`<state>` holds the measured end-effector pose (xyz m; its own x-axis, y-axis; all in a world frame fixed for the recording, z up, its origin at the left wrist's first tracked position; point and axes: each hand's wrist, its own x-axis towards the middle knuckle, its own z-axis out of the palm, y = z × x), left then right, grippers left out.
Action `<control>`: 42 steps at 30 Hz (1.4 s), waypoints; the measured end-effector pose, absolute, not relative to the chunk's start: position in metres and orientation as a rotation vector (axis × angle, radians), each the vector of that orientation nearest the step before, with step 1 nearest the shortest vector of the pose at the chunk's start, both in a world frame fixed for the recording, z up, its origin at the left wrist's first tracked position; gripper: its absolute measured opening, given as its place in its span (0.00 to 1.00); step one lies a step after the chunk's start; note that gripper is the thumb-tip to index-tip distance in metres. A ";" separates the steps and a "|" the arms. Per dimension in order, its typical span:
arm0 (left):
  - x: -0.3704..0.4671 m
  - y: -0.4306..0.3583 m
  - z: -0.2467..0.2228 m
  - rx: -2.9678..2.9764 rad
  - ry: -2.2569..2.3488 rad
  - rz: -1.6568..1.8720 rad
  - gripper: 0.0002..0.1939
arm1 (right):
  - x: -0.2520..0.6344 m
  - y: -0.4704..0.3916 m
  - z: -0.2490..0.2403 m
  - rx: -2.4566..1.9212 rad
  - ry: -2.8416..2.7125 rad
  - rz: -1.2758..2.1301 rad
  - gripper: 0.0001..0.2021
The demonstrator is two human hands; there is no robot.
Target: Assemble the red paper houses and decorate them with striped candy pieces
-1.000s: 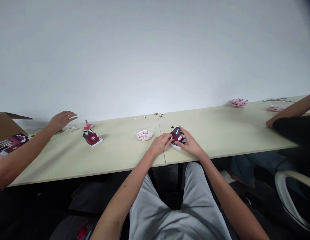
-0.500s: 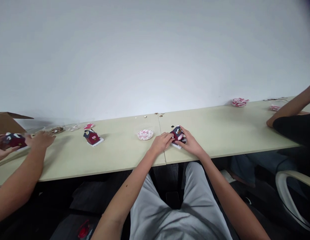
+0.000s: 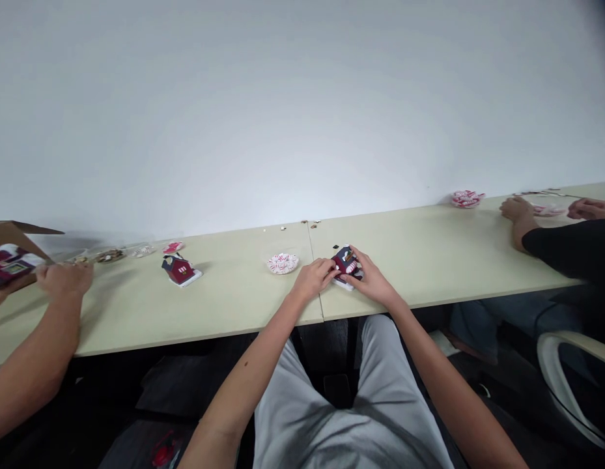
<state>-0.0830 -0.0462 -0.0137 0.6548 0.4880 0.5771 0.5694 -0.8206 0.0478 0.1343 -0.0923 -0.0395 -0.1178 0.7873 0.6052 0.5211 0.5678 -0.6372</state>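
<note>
A small dark red house with a blue roof and white base (image 3: 347, 258) stands near the table's front edge, between my hands. My left hand (image 3: 314, 276) has its fingers bent together against the house's left side; whether a small piece is between them is too small to tell. My right hand (image 3: 373, 279) grips the house from the right, thumb at the front and fingers at the back. A red-and-white striped piece shows on the house's front. Left of my hands sits a bowl of red-and-white pieces (image 3: 283, 263).
Another little house (image 3: 181, 270) stands to the left on the table (image 3: 234, 306). Small bits lie near the wall. At the far left a person holds a house by a cardboard box (image 3: 19, 236); at the right another person's hands flank a bowl (image 3: 546, 210).
The left person's house has been raised and turned. At the right, the other person's forearms have come down, so both hands now show by the bowl. My hands have barely moved.
</note>
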 end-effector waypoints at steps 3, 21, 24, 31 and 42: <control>-0.083 -0.046 -0.015 -2.741 -0.854 -0.894 0.16 | 0.134 -0.092 -0.039 -1.076 -1.781 0.331 0.42; -0.084 -0.045 -0.016 -2.740 -0.781 -0.913 0.15 | 0.134 -0.091 -0.040 -1.083 -1.787 0.313 0.42; -0.084 -0.046 -0.015 -2.758 -0.783 -0.931 0.15 | 0.134 -0.091 -0.041 -1.083 -1.787 0.314 0.42; -0.085 -0.046 -0.015 -2.764 -0.742 -0.965 0.14 | 0.134 -0.092 -0.040 -1.086 -1.790 0.314 0.42; -0.084 -0.047 -0.013 -2.737 -0.709 -0.963 0.12 | 0.134 -0.090 -0.042 -1.065 -1.786 0.301 0.41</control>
